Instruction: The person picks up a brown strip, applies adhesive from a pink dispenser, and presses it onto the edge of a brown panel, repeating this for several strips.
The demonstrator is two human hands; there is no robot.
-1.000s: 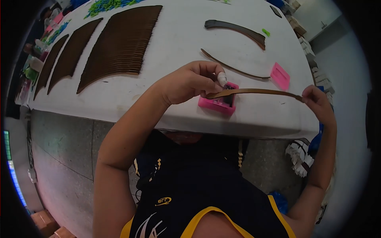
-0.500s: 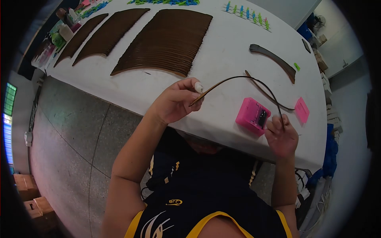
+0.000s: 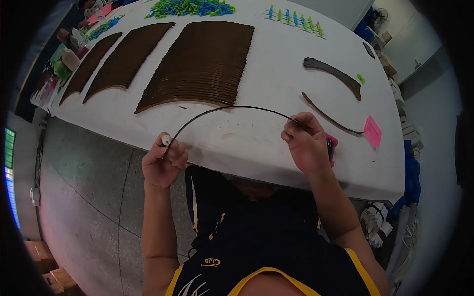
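Observation:
A thin dark curved strip [image 3: 237,106] arches up between my two hands, over the table's front edge. My left hand [image 3: 166,160] is closed on its left end, with a white wrap on one fingertip. Fingers of my right hand [image 3: 306,140] pinch the right end. Behind my right hand a pink box [image 3: 334,142] is mostly hidden. Another thin brown strip [image 3: 332,116] lies on the table, its end at a pink lid-like piece [image 3: 373,132]. Farther back rests a wider dark curved piece [image 3: 333,75].
On the white table [image 3: 276,143] lie a large brown stack of curved strips [image 3: 197,64] and two narrower ones. Behind them is a pile of blue and green clips [image 3: 190,8]. A row of clips [image 3: 296,20] stands farther right. Part of another person [image 3: 89,5] shows at the far left.
Both hands have moved left, carrying the strip. The strip now forms a more even arch, and my right hand partly covers the pink box. The view has shifted slightly.

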